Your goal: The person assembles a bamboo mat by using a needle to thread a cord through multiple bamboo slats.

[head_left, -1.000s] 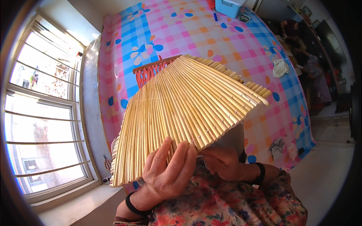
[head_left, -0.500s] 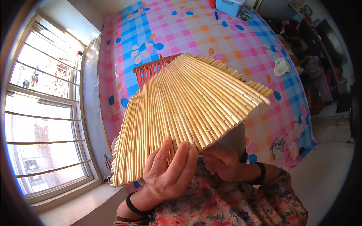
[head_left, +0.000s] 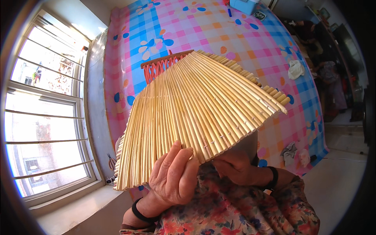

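Observation:
A mat of thin yellow reed sticks (head_left: pixel 192 105), stitched together with thread, spreads out before me, tilted, with a second layer of stick ends showing along its far right side. At its near edge my left hand (head_left: pixel 172 178) is closed on it, fingertips on the upper face and the thumb out of sight. My right hand (head_left: pixel 235 166) sits in shadow by the near right edge, fingers curled in under the sticks; what they hold is hidden. Beyond the mat's far left side shows red lattice-like webbing (head_left: pixel 158 70) below a brown bar (head_left: pixel 166 59).
A checked, flowered sheet (head_left: pixel 180 31) lies under everything. On it are a light blue box (head_left: pixel 243 5), a white cloth (head_left: pixel 296 69), a grey cloth (head_left: pixel 289 153) and a pink cloth (head_left: pixel 302 157). Scissors (head_left: pixel 112 162) lie near the barred window (head_left: pixel 47 133). Another person (head_left: pixel 329 74) is at the far right.
The mat's far and right edges have shifted slightly up and to the right. My left fingers have drawn in a little, and more of the right hand is under the edge.

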A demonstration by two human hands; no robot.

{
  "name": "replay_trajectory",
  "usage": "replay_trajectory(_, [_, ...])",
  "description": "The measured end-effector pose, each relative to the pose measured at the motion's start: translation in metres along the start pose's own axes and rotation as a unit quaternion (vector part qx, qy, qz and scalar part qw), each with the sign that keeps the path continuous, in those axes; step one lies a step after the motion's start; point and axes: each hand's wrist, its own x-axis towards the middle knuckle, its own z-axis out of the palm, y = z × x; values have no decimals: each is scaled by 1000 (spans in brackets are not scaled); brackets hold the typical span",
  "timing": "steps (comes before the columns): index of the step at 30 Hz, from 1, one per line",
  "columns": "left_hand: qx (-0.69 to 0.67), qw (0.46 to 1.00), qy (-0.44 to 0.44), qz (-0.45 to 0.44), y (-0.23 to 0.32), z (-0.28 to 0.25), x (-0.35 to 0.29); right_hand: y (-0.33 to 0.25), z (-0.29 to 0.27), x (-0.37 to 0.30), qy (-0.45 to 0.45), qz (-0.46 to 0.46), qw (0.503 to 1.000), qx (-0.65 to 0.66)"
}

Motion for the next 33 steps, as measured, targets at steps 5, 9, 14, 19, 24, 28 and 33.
replay_trajectory(5, [1, 1000, -3, -5, -1, 1, 1, -3, -5, 6, 7, -46, 996, -79])
replay_trajectory(9, [8, 1000, -2, 0, 0, 0, 3, -3, -7, 10, 11, -74, 990, -117])
replay_trajectory(14, [33, 999, -19, 1, 1, -2, 7, -2, -8, 20, 29, -131, 977, -166])
replay_trajectory(19, [45, 999, -30, 6, 0, -5, 11, -8, -9, 26, 26, -143, 973, -180])
replay_trajectory(24, [43, 998, -37, 14, -2, -7, 16, -11, -11, 32, 15, -154, 973, -172])
replay_trajectory(28, [41, 998, -44, 26, -5, -9, 18, -12, -10, 34, 20, -171, 969, -177])
replay_trajectory(33, [58, 998, -27, 4, -7, -8, 20, -14, -9, 38, 21, -185, 964, -190])
